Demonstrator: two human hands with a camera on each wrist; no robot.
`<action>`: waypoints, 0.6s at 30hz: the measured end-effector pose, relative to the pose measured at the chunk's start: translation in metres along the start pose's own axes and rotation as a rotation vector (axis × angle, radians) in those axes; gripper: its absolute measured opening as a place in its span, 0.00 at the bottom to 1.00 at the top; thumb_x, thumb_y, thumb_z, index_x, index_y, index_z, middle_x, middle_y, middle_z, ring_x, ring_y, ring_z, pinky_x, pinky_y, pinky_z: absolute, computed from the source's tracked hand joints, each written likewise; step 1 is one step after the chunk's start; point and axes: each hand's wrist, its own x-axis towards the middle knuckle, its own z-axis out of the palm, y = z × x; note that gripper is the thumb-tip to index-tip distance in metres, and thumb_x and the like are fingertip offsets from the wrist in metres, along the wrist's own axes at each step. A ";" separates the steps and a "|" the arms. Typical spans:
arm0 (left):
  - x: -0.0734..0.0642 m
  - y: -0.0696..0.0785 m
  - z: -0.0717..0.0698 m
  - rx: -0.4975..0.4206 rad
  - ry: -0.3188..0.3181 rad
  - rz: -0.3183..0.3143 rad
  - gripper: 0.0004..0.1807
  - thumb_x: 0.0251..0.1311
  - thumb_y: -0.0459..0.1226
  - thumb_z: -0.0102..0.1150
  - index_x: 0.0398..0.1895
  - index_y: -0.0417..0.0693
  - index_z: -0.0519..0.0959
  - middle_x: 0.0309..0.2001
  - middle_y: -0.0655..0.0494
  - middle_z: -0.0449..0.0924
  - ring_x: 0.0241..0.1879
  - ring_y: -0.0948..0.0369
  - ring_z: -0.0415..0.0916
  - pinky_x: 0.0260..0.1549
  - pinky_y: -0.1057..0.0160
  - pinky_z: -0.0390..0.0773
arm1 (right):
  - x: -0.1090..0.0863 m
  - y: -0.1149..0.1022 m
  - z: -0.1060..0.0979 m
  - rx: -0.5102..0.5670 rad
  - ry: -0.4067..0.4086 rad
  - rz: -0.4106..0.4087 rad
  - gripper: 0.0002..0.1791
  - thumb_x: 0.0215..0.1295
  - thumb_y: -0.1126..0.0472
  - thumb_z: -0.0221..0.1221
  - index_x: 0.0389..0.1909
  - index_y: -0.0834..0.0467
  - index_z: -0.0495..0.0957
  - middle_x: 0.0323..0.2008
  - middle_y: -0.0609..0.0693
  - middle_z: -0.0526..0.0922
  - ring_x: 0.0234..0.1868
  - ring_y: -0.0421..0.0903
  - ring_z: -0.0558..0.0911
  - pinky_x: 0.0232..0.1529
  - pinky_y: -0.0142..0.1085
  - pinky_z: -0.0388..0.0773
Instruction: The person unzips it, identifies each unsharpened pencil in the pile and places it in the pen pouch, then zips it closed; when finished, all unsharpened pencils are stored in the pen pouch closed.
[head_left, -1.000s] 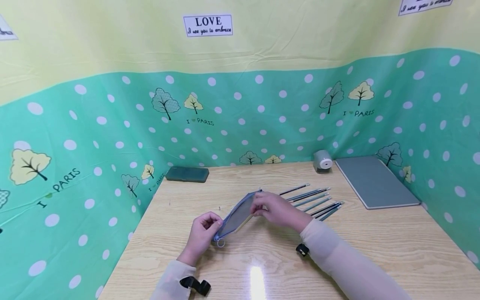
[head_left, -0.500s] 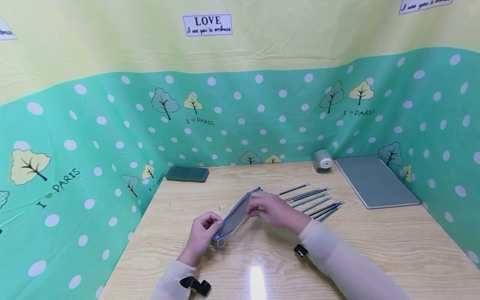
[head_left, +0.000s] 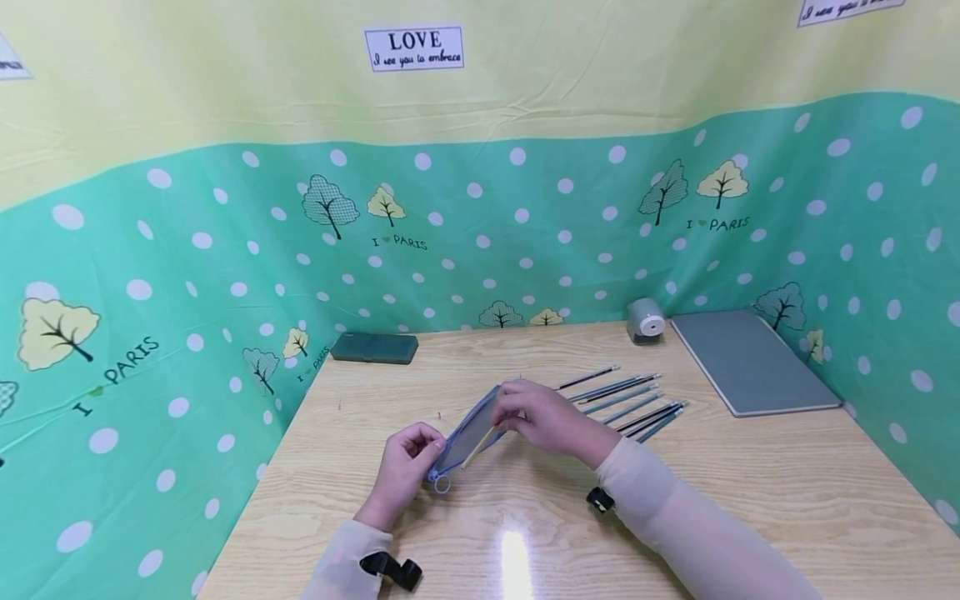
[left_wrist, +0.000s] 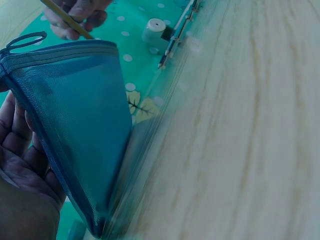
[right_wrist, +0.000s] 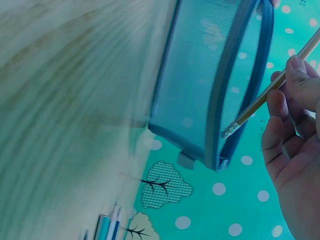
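Note:
A blue mesh zipper pouch [head_left: 467, 439] tilts up over the table, its zipped mouth spread apart. My left hand [head_left: 407, 465] pinches its near corner beside the ring on the zipper pull; fingers of that hand [left_wrist: 22, 150] lie behind the mesh in the left wrist view. A yellow pencil [head_left: 477, 448] is pinched between thumb and fingers of my right hand [head_left: 546, 421]. In the right wrist view, the pencil [right_wrist: 262, 100] slants across the pouch [right_wrist: 192, 75], its eraser end at the open mouth. The pouch's far end is partly hidden behind my right hand.
Several dark and blue-green pencils [head_left: 622, 408] lie side by side right of the pouch. Behind them stands a grey pencil sharpener [head_left: 646, 322], with a flat grey board [head_left: 753, 364] to its right. A dark green case [head_left: 374, 348] lies at the back left.
My right hand has shifted slightly left with the pencil, which now slants across the pouch's mouth more plainly. The pouch's far end has dipped a little; my left hand stays in place.

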 end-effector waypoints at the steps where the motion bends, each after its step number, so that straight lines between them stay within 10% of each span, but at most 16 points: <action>1: 0.000 0.000 0.000 -0.002 -0.001 0.001 0.02 0.67 0.27 0.63 0.35 0.34 0.81 0.29 0.54 0.80 0.27 0.65 0.74 0.29 0.69 0.74 | 0.000 0.001 0.001 -0.004 -0.002 0.007 0.10 0.65 0.66 0.71 0.39 0.46 0.87 0.39 0.37 0.79 0.42 0.36 0.78 0.44 0.32 0.79; 18: -0.001 0.000 0.001 0.010 -0.033 0.024 0.02 0.67 0.27 0.63 0.35 0.35 0.82 0.29 0.56 0.80 0.27 0.65 0.74 0.29 0.69 0.74 | 0.003 0.015 0.014 -0.120 0.026 -0.008 0.09 0.63 0.63 0.73 0.38 0.44 0.89 0.37 0.35 0.79 0.40 0.35 0.77 0.41 0.31 0.78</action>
